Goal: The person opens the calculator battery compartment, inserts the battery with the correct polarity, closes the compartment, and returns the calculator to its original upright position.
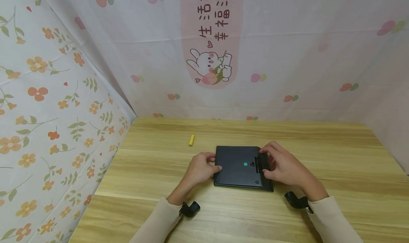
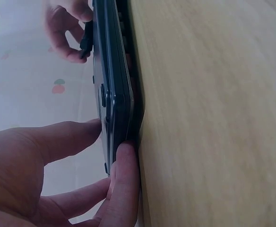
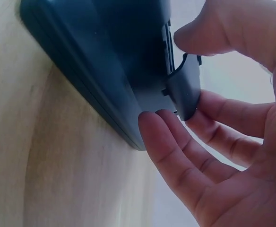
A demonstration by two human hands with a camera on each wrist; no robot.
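A black calculator (image 1: pixel 234 168) lies face down on the wooden table, with keys partly visible on its underside in the left wrist view. My left hand (image 1: pixel 202 167) pinches its left edge, thumb on the upturned back and fingers at the side. At the right end, my right hand (image 1: pixel 285 166) holds a small black battery cover (image 3: pixel 187 87) between thumb and fingers. The cover is tilted up from the calculator's back, beside the slot of the battery compartment (image 1: pixel 257 165). Whether it is fully detached, I cannot tell. Fingers partly hide the compartment.
A yellow battery (image 1: pixel 191 140) lies on the wooden table (image 1: pixel 153 179), behind and left of the calculator. Printed cloth hangs behind the table (image 1: pixel 287 58) and along its left side. Black wrist mounts (image 1: pixel 190 209) are on both wrists.
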